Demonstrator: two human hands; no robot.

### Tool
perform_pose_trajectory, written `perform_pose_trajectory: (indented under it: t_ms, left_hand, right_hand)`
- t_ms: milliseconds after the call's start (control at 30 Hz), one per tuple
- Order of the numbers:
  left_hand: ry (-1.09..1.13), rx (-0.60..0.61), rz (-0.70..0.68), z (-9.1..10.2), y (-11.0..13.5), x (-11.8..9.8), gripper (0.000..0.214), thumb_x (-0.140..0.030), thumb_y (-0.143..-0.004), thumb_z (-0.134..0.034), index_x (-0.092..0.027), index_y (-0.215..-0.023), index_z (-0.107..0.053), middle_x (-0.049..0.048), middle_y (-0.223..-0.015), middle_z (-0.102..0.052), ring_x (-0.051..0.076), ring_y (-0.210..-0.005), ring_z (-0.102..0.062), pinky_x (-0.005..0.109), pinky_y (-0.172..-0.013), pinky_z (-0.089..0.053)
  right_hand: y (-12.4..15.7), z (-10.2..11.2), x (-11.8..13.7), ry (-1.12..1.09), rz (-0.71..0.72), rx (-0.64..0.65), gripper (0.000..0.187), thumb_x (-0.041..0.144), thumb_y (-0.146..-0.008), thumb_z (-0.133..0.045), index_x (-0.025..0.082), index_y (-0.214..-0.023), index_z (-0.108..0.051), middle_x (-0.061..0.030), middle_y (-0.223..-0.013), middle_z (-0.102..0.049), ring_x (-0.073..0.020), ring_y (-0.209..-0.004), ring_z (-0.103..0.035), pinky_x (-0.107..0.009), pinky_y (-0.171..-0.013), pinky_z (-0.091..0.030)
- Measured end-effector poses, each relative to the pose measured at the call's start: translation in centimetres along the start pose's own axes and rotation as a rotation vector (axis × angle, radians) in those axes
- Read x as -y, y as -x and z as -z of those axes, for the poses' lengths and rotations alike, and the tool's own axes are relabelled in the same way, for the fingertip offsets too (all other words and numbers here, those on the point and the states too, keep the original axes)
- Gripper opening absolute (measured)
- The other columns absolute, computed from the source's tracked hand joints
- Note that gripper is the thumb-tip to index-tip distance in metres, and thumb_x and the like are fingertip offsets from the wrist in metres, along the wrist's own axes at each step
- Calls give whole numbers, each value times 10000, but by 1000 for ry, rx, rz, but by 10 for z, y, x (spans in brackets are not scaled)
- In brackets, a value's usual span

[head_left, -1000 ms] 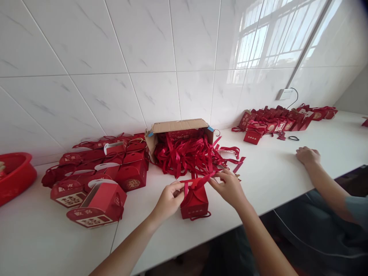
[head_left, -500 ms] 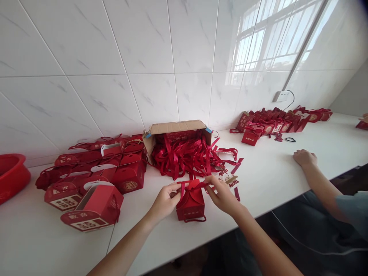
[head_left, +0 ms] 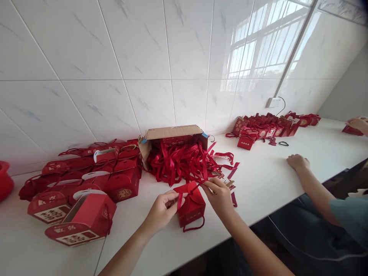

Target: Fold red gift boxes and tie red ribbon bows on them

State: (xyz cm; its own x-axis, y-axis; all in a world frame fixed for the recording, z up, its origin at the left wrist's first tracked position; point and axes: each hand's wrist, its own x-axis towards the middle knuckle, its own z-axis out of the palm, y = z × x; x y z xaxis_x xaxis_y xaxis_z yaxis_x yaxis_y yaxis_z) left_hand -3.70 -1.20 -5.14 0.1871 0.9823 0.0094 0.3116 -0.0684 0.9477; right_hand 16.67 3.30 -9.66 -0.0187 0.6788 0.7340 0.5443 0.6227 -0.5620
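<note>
Near the front edge of the desk (head_left: 264,172), a person's two bare hands grip a red ribbon (head_left: 180,200) over a small red box (head_left: 192,212). The left hand (head_left: 162,209) pinches it at one side of the lid, the right hand (head_left: 218,194) at the other; a cord handle (head_left: 194,229) loops off the box's front. Toward the left, an open red box (head_left: 92,212) sits before packed rows of red boxes (head_left: 124,183). Beyond, a cardboard carton (head_left: 174,132) spills tangled ribbons (head_left: 179,159). At right, a co-worker's loosely curled hand (head_left: 299,163) rests on the desk; more red boxes (head_left: 263,128) line its back edge.
</note>
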Motion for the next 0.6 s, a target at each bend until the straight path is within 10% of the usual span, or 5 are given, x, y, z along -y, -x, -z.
perform_pose_trajectory:
  t_ms: [233, 600]
  left_hand:
    - [24, -73, 1, -10, 3, -7, 445, -508, -874, -514, -148, -1009, -739, 43, -779, -600, 174, -737, -548, 275, -704, -475]
    - [-229, -218, -317, -19, 0, 1, 175, -219, -826, -560, -187, -845, -731, 40, -825, -543, 153, -709, -548, 241, -649, -467]
  right_hand:
    - [4, -11, 6, -116, -39, -146, 256, 276, -840, -582, 205, -621, -693, -3, -591, -459, -120, -504, -439, -263, -478, -379]
    - [-5, 6, 37, -343, -315, 312, 193, 340, -730, -734, 198, -599, -732, 2, -588, -518, -116, -534, -478, -238, -480, -402]
